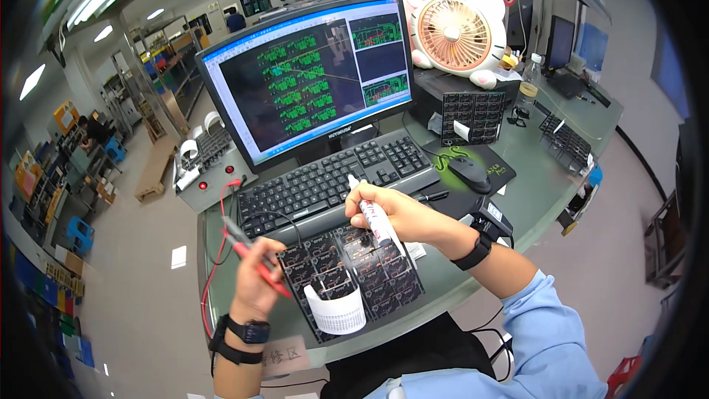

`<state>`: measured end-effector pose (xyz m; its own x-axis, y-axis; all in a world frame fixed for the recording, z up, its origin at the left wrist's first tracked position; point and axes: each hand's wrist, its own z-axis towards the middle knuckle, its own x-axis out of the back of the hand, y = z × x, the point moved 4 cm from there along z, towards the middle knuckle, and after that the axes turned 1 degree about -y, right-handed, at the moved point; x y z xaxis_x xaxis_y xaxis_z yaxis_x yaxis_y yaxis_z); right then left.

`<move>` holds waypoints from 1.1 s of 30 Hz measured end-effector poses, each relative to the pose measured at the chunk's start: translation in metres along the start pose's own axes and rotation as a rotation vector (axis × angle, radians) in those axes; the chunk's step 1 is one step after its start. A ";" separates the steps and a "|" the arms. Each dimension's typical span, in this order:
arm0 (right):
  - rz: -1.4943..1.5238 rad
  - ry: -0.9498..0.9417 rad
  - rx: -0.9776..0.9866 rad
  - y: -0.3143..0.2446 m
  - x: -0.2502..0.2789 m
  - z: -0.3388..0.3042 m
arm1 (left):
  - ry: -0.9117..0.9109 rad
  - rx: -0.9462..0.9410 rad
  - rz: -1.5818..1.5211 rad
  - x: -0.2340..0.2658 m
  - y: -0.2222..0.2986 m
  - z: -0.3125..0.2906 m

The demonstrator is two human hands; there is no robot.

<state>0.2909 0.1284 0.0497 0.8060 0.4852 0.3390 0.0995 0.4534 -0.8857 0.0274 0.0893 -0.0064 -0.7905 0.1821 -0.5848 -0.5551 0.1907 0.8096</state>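
In my right hand is a thick white marker pen with red and dark markings, slanted over the board, my fingers closed around it. My left hand is closed on a slim red tool with a grey end, which sticks out on both sides of the fist. Its kind is not clear. Between the hands a dark panel of small circuit boards lies at the near table edge, the left fingers close to its left edge. A curled white printed paper strip rests on the panel.
Beyond the panel stand a black keyboard and a monitor with green board layouts. Right of them are a mouse, another board panel, a white fan and a bottle. A red cable hangs at the left.
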 end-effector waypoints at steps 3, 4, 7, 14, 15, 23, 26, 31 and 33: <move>0.002 -0.105 -0.179 0.016 0.005 0.000 | -0.186 -0.188 -0.223 -0.007 0.014 -0.002; -0.031 -0.120 -0.224 0.020 0.005 0.001 | -0.315 -0.202 -0.178 -0.004 0.014 -0.005; -0.077 -0.105 -0.194 0.040 0.005 -0.002 | -0.515 -0.122 0.148 -0.021 0.000 -0.019; -0.316 -0.089 -0.126 0.048 -0.001 -0.003 | -0.673 0.091 0.576 -0.042 -0.038 -0.015; -0.458 -0.020 0.068 0.043 0.002 -0.001 | -0.701 0.116 0.597 -0.042 -0.040 -0.016; 0.162 0.086 -0.245 0.033 -0.030 -0.037 | -0.651 0.178 0.543 -0.040 -0.043 -0.014; -0.003 0.049 -0.138 0.027 -0.039 -0.034 | -0.636 0.189 0.556 -0.040 -0.045 -0.014; -0.027 -0.003 -0.121 0.032 -0.049 -0.032 | -0.601 0.214 0.596 -0.044 -0.043 -0.014; -0.119 -0.051 -0.064 0.028 -0.048 -0.030 | -0.574 0.234 0.606 -0.044 -0.042 -0.015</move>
<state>0.2723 0.0952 -0.0013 0.7561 0.4687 0.4567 0.2307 0.4621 -0.8563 0.0813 0.0588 -0.0136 -0.6447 0.7633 -0.0416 0.0365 0.0851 0.9957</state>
